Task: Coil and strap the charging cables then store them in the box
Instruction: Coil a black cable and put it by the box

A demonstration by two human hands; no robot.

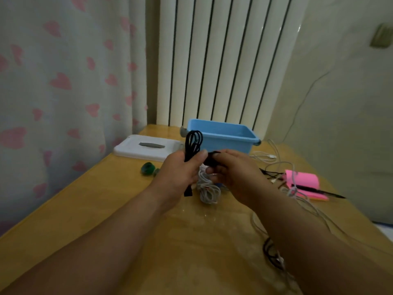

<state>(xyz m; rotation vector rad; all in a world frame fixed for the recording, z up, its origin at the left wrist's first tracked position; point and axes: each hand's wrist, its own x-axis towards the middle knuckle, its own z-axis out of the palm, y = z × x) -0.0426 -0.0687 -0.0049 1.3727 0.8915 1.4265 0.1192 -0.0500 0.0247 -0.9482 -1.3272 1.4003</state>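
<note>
Both hands are raised together over the middle of the table (pixel 102 209), nearly touching.

Left hand (pixel 180 169): fingers curled round a black cable (pixel 193 141) folded into long loops. The loops stand upright above the fist and overlap the near wall of the box. One plug end hangs out below the palm. The middle of the bundle is hidden inside the grip.

Right hand (pixel 231 173): thumb and fingertips pinch a dark strip (pixel 211 157) just beside the left thumb. It is blurred, and I cannot tell whether it is a strap or part of the same cable.

Under the hands a white cable bundle (pixel 208 191) lies on the table, its top covered by the fingers.

Blue box (pixel 223 137): open, at the far edge. I cannot make out anything inside it. A white lid (pixel 146 147) lies flat to its left. A green roll (pixel 147 168) is near the left wrist.

To the right, loose cables (pixel 266 156) trail in a tangle across a pink pad (pixel 304 182) with a pen (pixel 319 191) on it. More cable disappears behind the right forearm, and both forearms are cut off by the bottom edge.
</note>
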